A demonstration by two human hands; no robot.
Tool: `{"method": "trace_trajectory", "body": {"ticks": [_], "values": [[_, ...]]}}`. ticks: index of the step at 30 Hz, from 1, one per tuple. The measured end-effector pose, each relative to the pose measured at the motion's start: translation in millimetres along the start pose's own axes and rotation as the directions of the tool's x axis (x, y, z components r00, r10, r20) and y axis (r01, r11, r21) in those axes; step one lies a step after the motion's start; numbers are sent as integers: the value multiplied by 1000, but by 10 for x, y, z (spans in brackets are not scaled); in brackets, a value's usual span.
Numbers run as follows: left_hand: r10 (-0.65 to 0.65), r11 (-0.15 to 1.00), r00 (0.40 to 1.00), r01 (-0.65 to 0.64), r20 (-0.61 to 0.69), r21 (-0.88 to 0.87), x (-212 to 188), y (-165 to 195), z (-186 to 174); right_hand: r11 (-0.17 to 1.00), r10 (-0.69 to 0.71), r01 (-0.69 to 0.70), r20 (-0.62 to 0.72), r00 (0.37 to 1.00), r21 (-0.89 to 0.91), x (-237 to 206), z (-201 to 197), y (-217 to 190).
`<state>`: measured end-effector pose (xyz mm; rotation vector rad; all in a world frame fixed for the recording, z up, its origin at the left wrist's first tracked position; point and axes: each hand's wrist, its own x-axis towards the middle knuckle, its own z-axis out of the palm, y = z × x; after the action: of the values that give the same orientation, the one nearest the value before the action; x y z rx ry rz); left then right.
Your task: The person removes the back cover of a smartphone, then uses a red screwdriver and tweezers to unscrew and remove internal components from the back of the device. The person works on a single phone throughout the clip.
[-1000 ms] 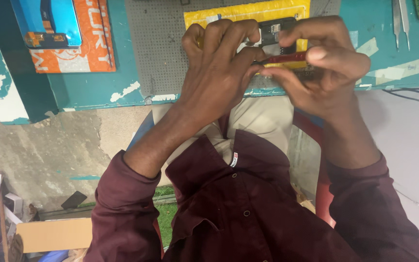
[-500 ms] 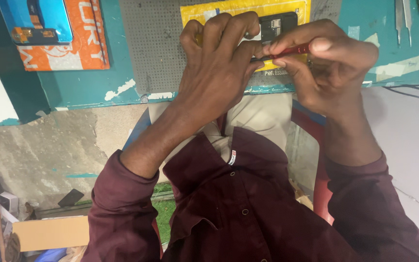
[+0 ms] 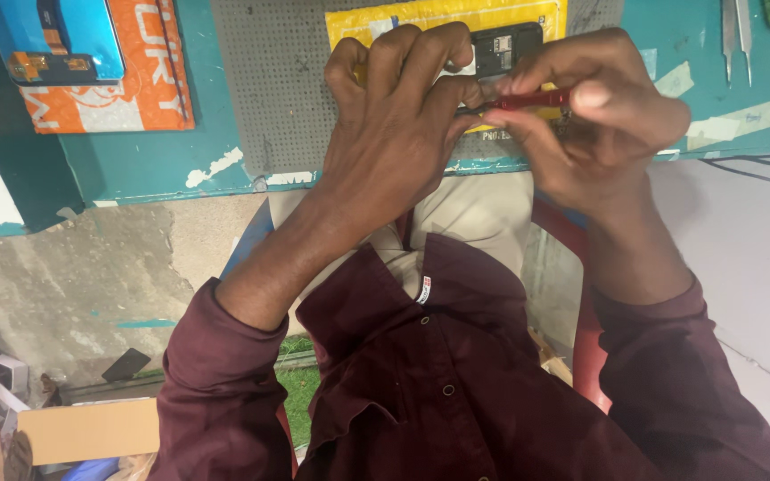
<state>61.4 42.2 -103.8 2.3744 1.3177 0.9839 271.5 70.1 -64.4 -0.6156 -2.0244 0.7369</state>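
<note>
My left hand (image 3: 394, 116) curls over a small black device (image 3: 505, 46) that lies on a yellow sheet (image 3: 421, 16) on the teal workbench; its fingers press on the device's near side and hide most of it. My right hand (image 3: 599, 116) pinches a thin red-handled tool (image 3: 532, 100), held level, with its tip pointing left into my left hand's fingers. The tool's tip is hidden. Both hands meet at the bench's front edge, above my lap and maroon shirt.
A grey dotted mat (image 3: 278, 80) lies under the yellow sheet. An orange package (image 3: 126, 89) with a blue phone screen part (image 3: 55, 40) lies at the left. Metal tweezers (image 3: 734, 36) lie at the far right, by a black cable (image 3: 759, 169). Cardboard (image 3: 82, 428) lies on the floor.
The red tool has come into clear view in my right hand, level and pointing left. Both hands stay closed over the device with small finger shifts.
</note>
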Motion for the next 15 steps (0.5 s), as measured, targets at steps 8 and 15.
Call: {"method": "trace_trajectory", "body": {"ticks": [8,15], "values": [[-1,1000,1000,1,-10,-8,-10,-3,2,998,-50,50,8,999,-48,42,6,10],[0,1000,1000,0,-20,-20,-15,0,-7,993,60,-62,24,998,102,-12,-20,60]]}}
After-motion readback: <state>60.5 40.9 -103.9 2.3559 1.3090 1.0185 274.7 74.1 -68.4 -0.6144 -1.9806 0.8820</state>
